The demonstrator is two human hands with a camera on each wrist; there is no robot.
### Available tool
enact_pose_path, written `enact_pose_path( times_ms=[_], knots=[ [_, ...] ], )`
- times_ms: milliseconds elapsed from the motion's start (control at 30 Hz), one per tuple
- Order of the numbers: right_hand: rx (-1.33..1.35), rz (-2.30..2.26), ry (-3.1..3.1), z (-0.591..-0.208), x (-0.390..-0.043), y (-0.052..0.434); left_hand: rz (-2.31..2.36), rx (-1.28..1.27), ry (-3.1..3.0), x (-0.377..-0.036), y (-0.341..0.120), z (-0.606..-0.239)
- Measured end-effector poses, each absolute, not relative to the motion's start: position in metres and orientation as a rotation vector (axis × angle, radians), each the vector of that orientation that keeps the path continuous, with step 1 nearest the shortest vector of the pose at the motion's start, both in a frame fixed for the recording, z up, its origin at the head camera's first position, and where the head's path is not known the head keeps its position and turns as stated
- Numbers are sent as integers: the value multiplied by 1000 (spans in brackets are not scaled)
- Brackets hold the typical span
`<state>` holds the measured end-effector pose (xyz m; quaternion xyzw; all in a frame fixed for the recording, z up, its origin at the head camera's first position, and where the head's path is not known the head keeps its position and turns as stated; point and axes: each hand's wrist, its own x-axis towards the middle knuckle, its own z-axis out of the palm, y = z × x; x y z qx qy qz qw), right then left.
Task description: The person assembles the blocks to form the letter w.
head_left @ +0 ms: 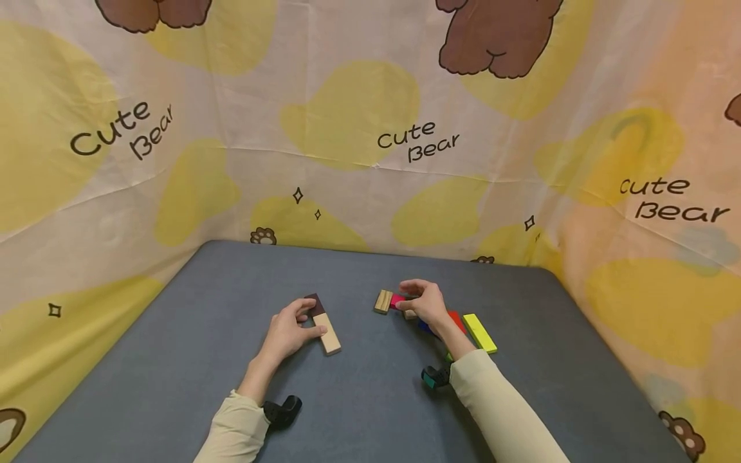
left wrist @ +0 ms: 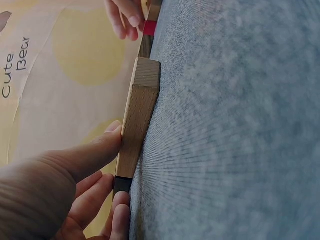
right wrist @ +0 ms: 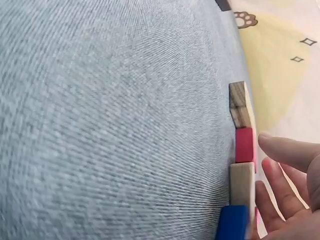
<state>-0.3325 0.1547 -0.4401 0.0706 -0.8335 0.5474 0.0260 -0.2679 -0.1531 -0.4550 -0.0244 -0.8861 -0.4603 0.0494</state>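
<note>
The left hand (head_left: 289, 331) pinches the pale plank (head_left: 324, 326) lying on the counter (head_left: 359, 399), its long axis running 11 to 5 o'clock; the right hand (head_left: 425, 302) grips the pink block (head_left: 397, 300) at 3 o'clock.

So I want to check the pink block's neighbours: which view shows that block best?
The right wrist view: the pink block lies close and unhidden, between a striped block and a pale block. In the head view the right hand covers most of it; the left wrist view catches only a red sliver.

Two-part block (head_left: 323, 325) left on table (head_left: 359, 399), block cluster (head_left: 431, 315) right
</note>
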Motion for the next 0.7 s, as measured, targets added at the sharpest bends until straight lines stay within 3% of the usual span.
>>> enact_pose_path(
  times_ms=[700],
  knots=[
    [2,1847,-2577,-450,-339,153,-1398,-61,-2699,-268,-153,-456]
  ],
)
